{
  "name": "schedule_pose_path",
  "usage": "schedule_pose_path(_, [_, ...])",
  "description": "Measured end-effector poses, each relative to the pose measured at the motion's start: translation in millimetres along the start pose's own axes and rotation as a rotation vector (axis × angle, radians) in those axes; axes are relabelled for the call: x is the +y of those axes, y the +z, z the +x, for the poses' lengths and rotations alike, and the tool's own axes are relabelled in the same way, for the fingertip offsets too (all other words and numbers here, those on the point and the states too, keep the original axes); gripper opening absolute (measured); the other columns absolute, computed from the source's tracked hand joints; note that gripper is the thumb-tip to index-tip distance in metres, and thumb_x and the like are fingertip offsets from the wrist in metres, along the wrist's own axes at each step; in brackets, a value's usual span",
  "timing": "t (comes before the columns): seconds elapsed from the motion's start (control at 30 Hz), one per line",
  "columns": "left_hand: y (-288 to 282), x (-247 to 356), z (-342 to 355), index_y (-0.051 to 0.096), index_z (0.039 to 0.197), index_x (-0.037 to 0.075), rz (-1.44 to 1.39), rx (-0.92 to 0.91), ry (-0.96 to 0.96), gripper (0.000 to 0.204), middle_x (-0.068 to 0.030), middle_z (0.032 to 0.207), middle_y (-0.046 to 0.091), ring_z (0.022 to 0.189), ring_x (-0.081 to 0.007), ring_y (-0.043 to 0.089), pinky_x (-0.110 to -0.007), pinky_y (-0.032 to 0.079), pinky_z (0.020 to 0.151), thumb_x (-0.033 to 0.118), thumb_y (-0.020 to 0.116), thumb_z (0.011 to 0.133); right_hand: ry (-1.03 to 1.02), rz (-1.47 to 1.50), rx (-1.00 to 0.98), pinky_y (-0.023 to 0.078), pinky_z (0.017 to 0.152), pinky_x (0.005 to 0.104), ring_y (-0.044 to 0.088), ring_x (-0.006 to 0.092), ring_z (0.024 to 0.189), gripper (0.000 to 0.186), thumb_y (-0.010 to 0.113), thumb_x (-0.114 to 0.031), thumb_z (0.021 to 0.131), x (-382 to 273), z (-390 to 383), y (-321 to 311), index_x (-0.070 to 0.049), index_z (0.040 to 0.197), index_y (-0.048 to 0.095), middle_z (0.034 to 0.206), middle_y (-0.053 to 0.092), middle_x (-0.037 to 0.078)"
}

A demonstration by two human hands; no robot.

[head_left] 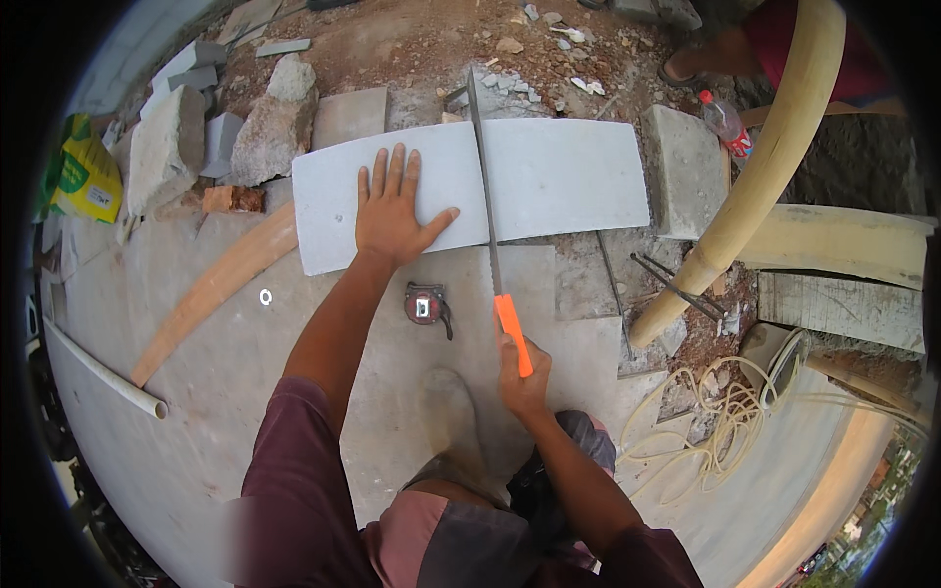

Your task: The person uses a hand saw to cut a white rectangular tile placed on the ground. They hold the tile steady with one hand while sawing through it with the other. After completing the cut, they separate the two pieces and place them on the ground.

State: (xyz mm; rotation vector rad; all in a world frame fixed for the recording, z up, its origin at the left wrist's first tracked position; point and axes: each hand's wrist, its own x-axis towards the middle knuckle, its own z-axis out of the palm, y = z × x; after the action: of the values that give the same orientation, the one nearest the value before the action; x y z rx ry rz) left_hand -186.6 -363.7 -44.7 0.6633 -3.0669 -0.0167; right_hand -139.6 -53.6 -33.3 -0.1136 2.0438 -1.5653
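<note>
A pale grey-white lightweight block [569, 176] lies crosswise in front of me. My left hand [392, 211] presses flat on its left part, fingers spread. In my right hand [522, 377] is the orange handle of a hand saw [493, 230], its grip wrapped by my fingers. The long dark blade runs away from me across the middle of the block, along a line that divides left part from right. Whether the cut goes all the way through cannot be seen. A tape measure [425, 304] rests on the floor slabs, between my left forearm and the saw.
Stone and concrete chunks [167, 147] lie at the left, beside a yellow-green bag [88, 171]. A bamboo pole [755, 216] slants at the right, near a bottle [723, 122] and a coiled cream hose [720, 421]. Another person's foot [686, 64] shows at the far right.
</note>
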Motion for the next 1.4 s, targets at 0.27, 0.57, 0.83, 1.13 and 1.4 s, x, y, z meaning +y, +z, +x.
schedule_pose_path(0.27, [-4, 2, 0, 0.025, 0.166, 0.005, -0.001, 0.008, 0.009, 0.103, -0.0186, 0.172, 0.022, 0.161, -0.0364, 0.012, -0.055, 0.005, 0.13, 0.074, 0.053, 0.094, -0.072, -0.092, -0.041, 0.038, 0.049, 0.0334, 0.046, 0.0099, 0.055, 0.03, 0.059, -0.016, 0.104, 16, -23, -8, 0.002, 0.08, 0.058, 0.062, 0.047, 0.004])
schedule_pose_path(0.57, [-3, 2, 0, 0.024, 0.166, 0.007, 0.0, -0.035, -0.006, 0.106, -0.0162, 0.174, 0.02, 0.162, -0.0351, 0.009, -0.054, 0.002, 0.13, 0.077, 0.051, 0.092, -0.126, -0.021, 0.004, 0.031, 0.052, 0.0327, 0.037, 0.0075, 0.059, 0.033, 0.053, -0.013, 0.104, 23, -51, -12, -0.001, 0.074, 0.048, 0.065, 0.041, -0.002])
schedule_pose_path(0.83, [-7, -3, 9, 0.024, 0.166, 0.005, -0.032, -0.009, -0.001, 0.108, -0.0172, 0.173, 0.02, 0.162, -0.036, 0.009, -0.055, 0.002, 0.13, 0.077, 0.053, 0.09, -0.227, -0.058, 0.045, 0.04, 0.054, 0.0338, 0.044, 0.0108, 0.059, 0.03, 0.057, -0.015, 0.106, 10, -54, -12, 0.003, 0.081, 0.059, 0.063, 0.051, 0.004])
schedule_pose_path(1.13, [-5, -4, -1, 0.023, 0.166, 0.004, -0.038, -0.038, 0.002, 0.108, -0.0191, 0.173, 0.019, 0.162, -0.0374, 0.008, -0.056, 0.002, 0.13, 0.076, 0.053, 0.091, -0.281, -0.069, 0.095, 0.036, 0.051, 0.0332, 0.043, 0.0099, 0.057, 0.03, 0.052, -0.014, 0.104, 12, -53, -1, 0.0, 0.078, 0.056, 0.062, 0.044, 0.002])
schedule_pose_path(1.4, [-3, -3, -1, 0.025, 0.166, 0.005, -0.014, -0.035, -0.005, 0.106, -0.0176, 0.174, 0.019, 0.162, -0.0358, 0.007, -0.055, 0.001, 0.13, 0.077, 0.05, 0.092, -0.122, 0.0, 0.024, 0.041, 0.053, 0.0336, 0.047, 0.0107, 0.058, 0.03, 0.057, -0.015, 0.104, 4, -16, 3, 0.002, 0.08, 0.057, 0.062, 0.049, 0.003])
